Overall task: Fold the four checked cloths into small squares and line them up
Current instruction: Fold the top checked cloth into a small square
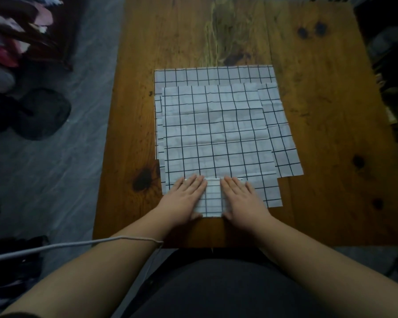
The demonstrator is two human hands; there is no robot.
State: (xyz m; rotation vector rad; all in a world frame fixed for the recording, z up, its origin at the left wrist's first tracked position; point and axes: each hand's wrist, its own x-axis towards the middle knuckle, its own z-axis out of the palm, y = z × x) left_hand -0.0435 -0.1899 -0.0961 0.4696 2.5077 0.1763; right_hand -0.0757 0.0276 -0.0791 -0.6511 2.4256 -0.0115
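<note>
A small folded checked cloth (213, 197), white with black grid lines, lies at the near edge of a stack of flat checked cloths (216, 134) spread on the wooden table (319, 111). My left hand (186, 198) lies flat on the folded cloth's left part, fingers pointing away from me. On its right part my right hand (240, 198) presses down the same way. Between the hands a strip of the folded cloth shows. Its outer edges are hidden under my palms. The flat cloths overlap unevenly, so their edges step out at the right and left.
The table's near edge (216, 245) is just in front of my body. A grey cord (78, 245) crosses my left forearm. Left of the table is grey floor with a dark round object (44, 113) and clutter at the far left.
</note>
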